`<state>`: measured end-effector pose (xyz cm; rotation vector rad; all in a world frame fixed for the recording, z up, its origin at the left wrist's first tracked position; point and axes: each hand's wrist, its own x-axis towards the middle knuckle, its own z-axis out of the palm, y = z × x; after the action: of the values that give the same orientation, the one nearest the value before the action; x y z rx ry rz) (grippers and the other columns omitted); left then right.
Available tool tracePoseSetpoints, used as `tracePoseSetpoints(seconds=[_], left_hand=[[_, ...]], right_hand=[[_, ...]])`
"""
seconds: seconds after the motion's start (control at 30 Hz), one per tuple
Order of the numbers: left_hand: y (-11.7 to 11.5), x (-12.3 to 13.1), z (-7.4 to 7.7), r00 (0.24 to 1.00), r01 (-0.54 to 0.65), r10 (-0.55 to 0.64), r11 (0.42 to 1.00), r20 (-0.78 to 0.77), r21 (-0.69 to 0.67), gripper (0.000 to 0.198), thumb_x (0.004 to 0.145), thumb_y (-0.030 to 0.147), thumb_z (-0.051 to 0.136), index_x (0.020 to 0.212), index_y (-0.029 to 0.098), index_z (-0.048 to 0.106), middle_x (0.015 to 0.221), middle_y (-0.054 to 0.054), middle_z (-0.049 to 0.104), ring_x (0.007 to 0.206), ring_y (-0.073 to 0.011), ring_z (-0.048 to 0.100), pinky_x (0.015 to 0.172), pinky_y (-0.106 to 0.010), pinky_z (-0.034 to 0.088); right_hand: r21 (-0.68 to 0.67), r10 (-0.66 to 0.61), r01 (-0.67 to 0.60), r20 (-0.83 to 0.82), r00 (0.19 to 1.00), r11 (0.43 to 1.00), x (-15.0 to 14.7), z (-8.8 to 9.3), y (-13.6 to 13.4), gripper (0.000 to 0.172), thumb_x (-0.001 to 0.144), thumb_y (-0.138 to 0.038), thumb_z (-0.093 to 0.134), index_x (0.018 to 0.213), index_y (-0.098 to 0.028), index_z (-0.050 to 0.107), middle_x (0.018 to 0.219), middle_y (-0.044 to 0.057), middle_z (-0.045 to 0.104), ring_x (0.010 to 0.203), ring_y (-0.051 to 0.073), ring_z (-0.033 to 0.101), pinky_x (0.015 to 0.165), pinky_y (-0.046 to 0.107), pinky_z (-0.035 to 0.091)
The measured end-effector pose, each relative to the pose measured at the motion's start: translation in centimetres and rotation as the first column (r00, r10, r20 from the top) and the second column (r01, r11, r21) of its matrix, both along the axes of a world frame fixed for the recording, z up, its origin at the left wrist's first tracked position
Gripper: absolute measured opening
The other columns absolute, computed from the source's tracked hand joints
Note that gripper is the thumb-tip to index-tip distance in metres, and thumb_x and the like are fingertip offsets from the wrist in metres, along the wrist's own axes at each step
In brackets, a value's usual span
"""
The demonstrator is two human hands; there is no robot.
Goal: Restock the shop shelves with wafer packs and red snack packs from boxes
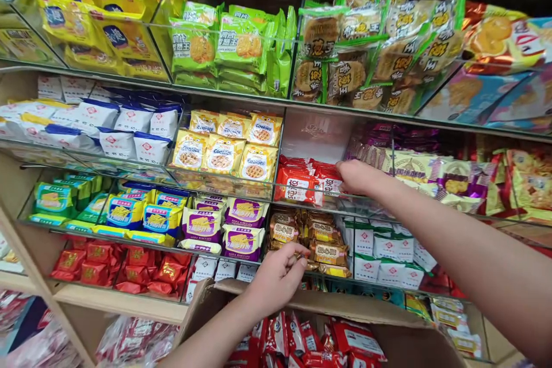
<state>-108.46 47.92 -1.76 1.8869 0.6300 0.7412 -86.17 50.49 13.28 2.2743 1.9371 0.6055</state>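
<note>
My right hand (357, 177) reaches into a middle-shelf compartment, its bent fingers closed at the right end of a row of red snack packets (297, 179). The fingertips are partly hidden there. Lower down, my left hand (278, 276) hovers in front of brown-gold snack packets (326, 251), fingers loosely curled and thumb apart from the index finger. Nothing shows in it. Beneath both arms stands an open cardboard box (345, 306) holding several red and white packets (356, 339).
Yellow cookie packets (224, 152) fill the compartment left of the red ones. Purple-and-cream packets (461, 175) lie to the right. Clear dividers and shelf fronts (233, 92) edge each compartment. Green biscuit packets (196, 40) are above, purple soda biscuits (244, 241) below.
</note>
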Motion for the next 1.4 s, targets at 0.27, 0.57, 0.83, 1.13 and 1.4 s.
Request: tracePoseSetpoints(seconds=[0.27, 0.57, 0.83, 1.13, 1.4], left_hand=[[0.0, 0.0, -0.1, 0.999, 0.034, -0.035, 0.998, -0.028, -0.061, 0.023, 0.082, 0.036, 0.041, 0.088, 0.019, 0.054, 0.051, 0.006, 0.050, 0.038, -0.0070, 0.043, 0.040, -0.018, 0.032], [0.4, 0.6, -0.7, 0.997, 0.062, -0.068, 0.986, -0.036, -0.156, 0.025, 0.079, 0.040, 0.044, 0.088, 0.018, 0.051, 0.051, 0.007, 0.048, 0.035, -0.0060, 0.040, 0.036, -0.017, 0.033], [0.3, 0.6, -0.7, 0.997, 0.066, -0.072, 0.985, -0.028, -0.158, 0.023, 0.079, 0.037, 0.044, 0.088, 0.017, 0.052, 0.051, 0.007, 0.049, 0.035, -0.0060, 0.041, 0.036, -0.017, 0.032], [-0.1, 0.6, -0.8, 0.983, 0.149, -0.134, 0.982, 0.124, -0.117, 0.054, 0.077, 0.028, 0.053, 0.125, 0.023, 0.029, 0.061, 0.007, 0.050, 0.044, -0.0056, 0.048, 0.044, -0.017, 0.038], [0.2, -0.1, -0.3, 0.935, 0.238, -0.287, 0.943, 0.207, 0.232, 0.101, 0.075, 0.019, 0.056, 0.129, 0.030, -0.029, 0.141, -0.012, 0.025, 0.130, -0.0219, 0.020, 0.102, -0.046, 0.020]], right_hand=[[0.214, 0.045, -0.008, -0.168, 0.985, 0.977, 0.2, -1.2, -0.2, 0.040, 0.065, -0.015, 0.053, 0.105, -0.014, 0.051, 0.096, 0.013, 0.056, 0.086, 0.022, 0.056, 0.069, 0.029, 0.043], [0.879, 0.574, -0.179, -0.124, 0.810, 0.443, -3.3, 0.3, -4.6, 0.009, 0.079, -0.018, 0.046, 0.084, -0.016, 0.053, 0.074, 0.002, 0.051, 0.064, 0.013, 0.050, 0.059, 0.024, 0.041], [0.110, 0.662, -0.653, -0.143, 0.736, 0.750, -11.6, -21.3, -14.2, 0.007, 0.069, -0.025, 0.061, 0.070, -0.019, 0.058, 0.063, 0.002, 0.059, 0.060, 0.018, 0.055, 0.053, 0.027, 0.044], [-0.255, 0.001, -0.141, -0.483, 0.876, 0.957, -10.5, -27.6, -14.4, 0.040, 0.074, -0.017, 0.050, 0.114, -0.017, 0.053, 0.115, 0.015, 0.052, 0.094, 0.031, 0.055, 0.082, 0.044, 0.042], [-0.351, -0.081, -0.126, -0.519, 0.851, 0.928, -8.4, -26.7, -14.1, 0.025, 0.069, -0.001, 0.046, 0.085, -0.011, 0.063, 0.083, 0.015, 0.066, 0.083, 0.027, 0.061, 0.072, 0.032, 0.045]])
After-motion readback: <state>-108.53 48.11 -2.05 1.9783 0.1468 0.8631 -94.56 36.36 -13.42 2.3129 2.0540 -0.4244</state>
